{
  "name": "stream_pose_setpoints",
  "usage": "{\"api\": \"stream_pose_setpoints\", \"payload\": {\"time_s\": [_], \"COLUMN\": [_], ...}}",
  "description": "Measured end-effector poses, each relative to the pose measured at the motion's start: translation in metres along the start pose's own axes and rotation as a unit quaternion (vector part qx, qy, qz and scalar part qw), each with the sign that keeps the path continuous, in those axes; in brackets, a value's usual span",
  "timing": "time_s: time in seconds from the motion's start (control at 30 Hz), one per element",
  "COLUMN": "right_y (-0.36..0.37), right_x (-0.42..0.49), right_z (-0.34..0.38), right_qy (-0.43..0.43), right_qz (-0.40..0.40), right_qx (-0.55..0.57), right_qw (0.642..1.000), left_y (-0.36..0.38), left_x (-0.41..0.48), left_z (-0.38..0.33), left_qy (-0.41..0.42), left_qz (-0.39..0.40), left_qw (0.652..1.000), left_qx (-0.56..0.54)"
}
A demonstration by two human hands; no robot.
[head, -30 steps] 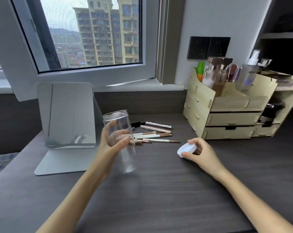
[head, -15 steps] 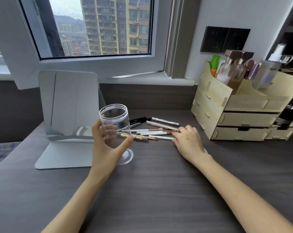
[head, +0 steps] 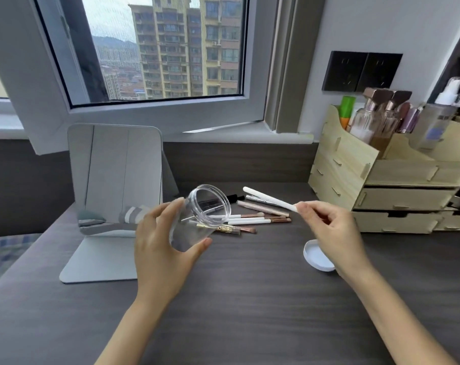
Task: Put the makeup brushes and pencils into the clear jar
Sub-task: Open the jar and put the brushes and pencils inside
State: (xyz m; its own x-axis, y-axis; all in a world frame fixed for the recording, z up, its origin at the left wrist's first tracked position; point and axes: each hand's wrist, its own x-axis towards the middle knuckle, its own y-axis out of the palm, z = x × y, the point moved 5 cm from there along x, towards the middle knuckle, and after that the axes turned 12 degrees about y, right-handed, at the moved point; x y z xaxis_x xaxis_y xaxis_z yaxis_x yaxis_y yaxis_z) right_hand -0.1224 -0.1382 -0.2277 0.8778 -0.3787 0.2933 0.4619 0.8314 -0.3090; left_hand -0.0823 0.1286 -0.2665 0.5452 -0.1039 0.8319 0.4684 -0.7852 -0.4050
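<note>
Your left hand (head: 163, 248) wraps the clear jar (head: 197, 217), tilted with its mouth toward the right; your right hand (head: 334, 233) pinches a white pencil (head: 269, 201) just beside that mouth; the other brushes (head: 252, 219) lie on the counter (head: 250, 312) between your hands.

Both bare forearms reach forward from the lower edge of the view. The left hand (head: 161, 248) is curled, thumb on the near side and fingers (head: 168, 210) wrapped behind, clasping a tilted clear jar (head: 197, 217). The right hand (head: 334, 233) is raised with its fingertips pinched together on one end of a white pencil (head: 269, 201).
</note>
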Motion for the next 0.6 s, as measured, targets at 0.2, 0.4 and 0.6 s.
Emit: {"api": "stream_pose_setpoints", "payload": {"time_s": [0.2,0.4,0.6], "right_y": [0.033,0.06,0.071], "right_x": [-0.029,-0.036,-0.039], "right_z": [0.012,0.001,0.003], "right_qy": [-0.034,-0.038,-0.127], "right_qz": [0.123,0.1,0.11], "right_qx": [-0.098,-0.109,-0.196], "right_qw": [0.987,0.988,0.966], "left_y": [0.013,0.02,0.022], "left_x": [-0.005,-0.011,-0.011], "left_z": [-0.009,-0.015,-0.012], "left_qy": [0.064,0.113,0.112], "left_qz": [0.07,0.11,0.136], "left_qw": [0.995,0.986,0.982], "left_qx": [0.044,0.06,0.063]}}
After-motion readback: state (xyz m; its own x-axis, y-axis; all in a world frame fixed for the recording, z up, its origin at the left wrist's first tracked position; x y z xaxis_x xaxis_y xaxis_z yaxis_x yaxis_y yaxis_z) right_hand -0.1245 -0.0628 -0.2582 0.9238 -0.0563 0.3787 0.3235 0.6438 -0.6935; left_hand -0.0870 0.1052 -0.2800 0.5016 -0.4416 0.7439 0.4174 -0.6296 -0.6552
